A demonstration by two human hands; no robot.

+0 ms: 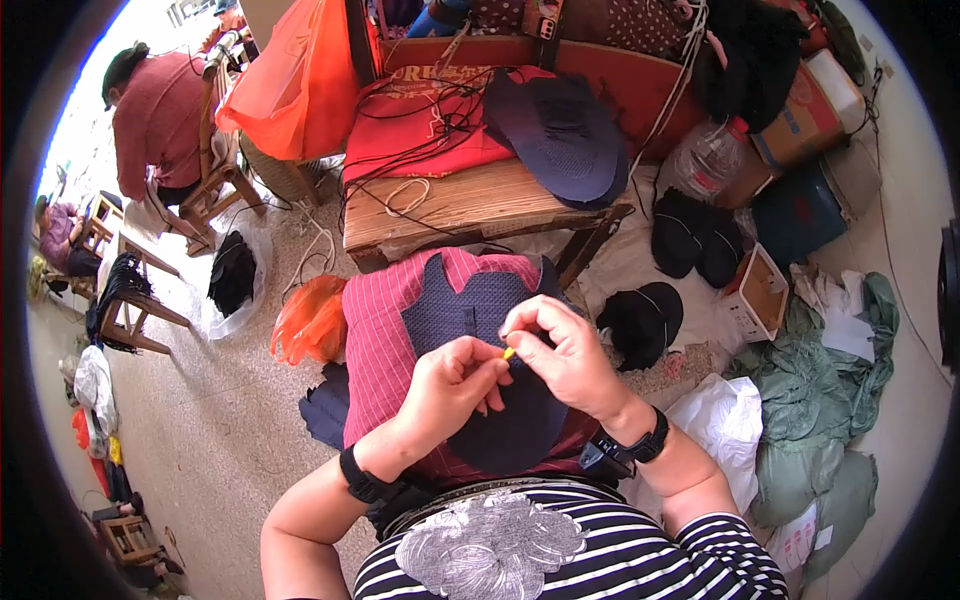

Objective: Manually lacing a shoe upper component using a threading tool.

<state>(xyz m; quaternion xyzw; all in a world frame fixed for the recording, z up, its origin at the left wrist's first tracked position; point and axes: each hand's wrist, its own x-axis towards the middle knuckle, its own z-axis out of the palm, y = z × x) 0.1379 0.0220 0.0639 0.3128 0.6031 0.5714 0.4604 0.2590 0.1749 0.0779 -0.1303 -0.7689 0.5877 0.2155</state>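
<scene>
Over my lap lies a navy textured fabric piece with notched edges, resting on a red striped cloth. Above it my two hands meet, fingertips almost touching. My left hand is closed, thumb and forefinger pinching a small yellow object whose kind is too small to tell. My right hand is closed in a pinch right beside that yellow object; what its fingertips hold, if anything, cannot be made out. A darker navy rounded part of fabric shows below the hands.
Ahead stands a wooden bench with a red bag, tangled black cords and navy fabric pieces. Black caps, a white basket and green sacks lie to the right. Other people sit at the far left, one in a red top.
</scene>
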